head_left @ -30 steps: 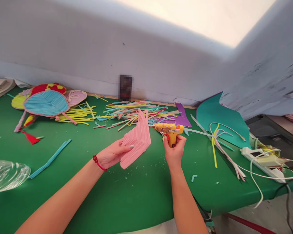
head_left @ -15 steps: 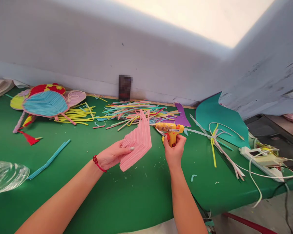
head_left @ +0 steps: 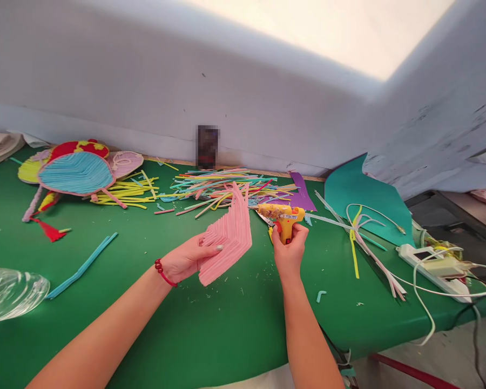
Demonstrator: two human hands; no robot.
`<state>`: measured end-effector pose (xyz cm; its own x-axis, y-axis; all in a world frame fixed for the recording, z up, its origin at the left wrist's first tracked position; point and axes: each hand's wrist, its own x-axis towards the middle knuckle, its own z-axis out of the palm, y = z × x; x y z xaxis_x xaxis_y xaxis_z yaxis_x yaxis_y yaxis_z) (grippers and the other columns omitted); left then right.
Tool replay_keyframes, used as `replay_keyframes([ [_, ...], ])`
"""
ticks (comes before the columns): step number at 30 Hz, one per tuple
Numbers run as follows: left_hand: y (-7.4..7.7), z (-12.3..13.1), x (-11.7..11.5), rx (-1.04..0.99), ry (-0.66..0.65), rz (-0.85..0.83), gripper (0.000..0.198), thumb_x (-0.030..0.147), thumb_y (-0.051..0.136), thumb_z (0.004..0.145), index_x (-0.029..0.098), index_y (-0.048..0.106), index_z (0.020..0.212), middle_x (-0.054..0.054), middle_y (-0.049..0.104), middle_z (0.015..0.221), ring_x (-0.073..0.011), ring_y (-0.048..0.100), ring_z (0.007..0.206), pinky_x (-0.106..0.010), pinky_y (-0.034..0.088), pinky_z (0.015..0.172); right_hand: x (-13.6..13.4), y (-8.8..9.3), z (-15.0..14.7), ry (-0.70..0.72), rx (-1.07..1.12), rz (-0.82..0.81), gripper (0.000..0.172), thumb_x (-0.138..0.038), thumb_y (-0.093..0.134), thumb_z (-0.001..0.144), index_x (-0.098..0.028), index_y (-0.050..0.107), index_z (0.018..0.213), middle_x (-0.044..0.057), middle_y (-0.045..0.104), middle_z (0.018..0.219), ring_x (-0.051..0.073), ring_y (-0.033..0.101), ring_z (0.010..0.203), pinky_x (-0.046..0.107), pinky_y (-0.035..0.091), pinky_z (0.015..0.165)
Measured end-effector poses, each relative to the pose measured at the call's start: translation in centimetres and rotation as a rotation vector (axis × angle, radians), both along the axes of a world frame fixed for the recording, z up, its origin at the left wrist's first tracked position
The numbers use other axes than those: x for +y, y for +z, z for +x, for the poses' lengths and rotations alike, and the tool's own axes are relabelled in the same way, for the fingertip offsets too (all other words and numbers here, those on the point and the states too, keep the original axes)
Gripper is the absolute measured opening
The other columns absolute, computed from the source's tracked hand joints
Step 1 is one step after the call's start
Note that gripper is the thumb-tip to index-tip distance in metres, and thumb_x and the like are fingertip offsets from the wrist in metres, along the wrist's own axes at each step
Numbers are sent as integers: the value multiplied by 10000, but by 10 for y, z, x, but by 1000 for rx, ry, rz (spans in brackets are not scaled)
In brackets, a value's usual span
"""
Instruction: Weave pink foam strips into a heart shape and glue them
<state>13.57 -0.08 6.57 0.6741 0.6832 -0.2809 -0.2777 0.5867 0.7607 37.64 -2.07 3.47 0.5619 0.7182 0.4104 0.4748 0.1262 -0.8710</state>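
Near the frame's centre, the left hand (head_left: pixel 192 254), partly hidden, pinched a pink ribbed panel (head_left: pixel 230 243); just right of centre, the right hand (head_left: pixel 289 253) gripped a yellow glue gun (head_left: pixel 281 213). The left edge cropped a clear container (head_left: pixel 16 294).

Your left forearm (head_left: pixel 109 327) slants in from the lower left, and your left hand (head_left: pixel 186 256) is in a pinch, thumb (head_left: pixel 209 250) stretched out on top. Your right forearm (head_left: pixel 305 329) comes up way steeper, right hand (head_left: pixel 289 254) curled tight, wrist (head_left: pixel 290 276) pretty much straight.
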Motion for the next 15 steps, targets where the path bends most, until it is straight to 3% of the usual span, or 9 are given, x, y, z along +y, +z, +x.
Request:
replay_keyframes([
  [9,-1,0,0,11,-29,35,602,343,836,619,172,630,1157,-102,693,1124,-208,658,941,-271,499,755,3,0,3,-66,-35,-33,425,-474,648,729,-219,416,976,30,599,887,164,592,735,294,475,666],
  [12,-1,-2,1,43,-59,63,585,347,823,640,182,627,1166,-93,687,1136,-204,649,962,-281,497,782,9,-3,20,-165,-57,-121,504,-512,685,678,-216,442,1004,34,613,900,173,589,710,304,463,675],
  [15,-2,-6,5,124,-105,136,539,365,808,660,177,642,1137,-87,692,1121,-199,645,954,-287,494,795,15,-13,50,-335,-121,-297,560,-567,688,647,-211,491,1031,74,616,960,232,587,815,348,455,718],
])
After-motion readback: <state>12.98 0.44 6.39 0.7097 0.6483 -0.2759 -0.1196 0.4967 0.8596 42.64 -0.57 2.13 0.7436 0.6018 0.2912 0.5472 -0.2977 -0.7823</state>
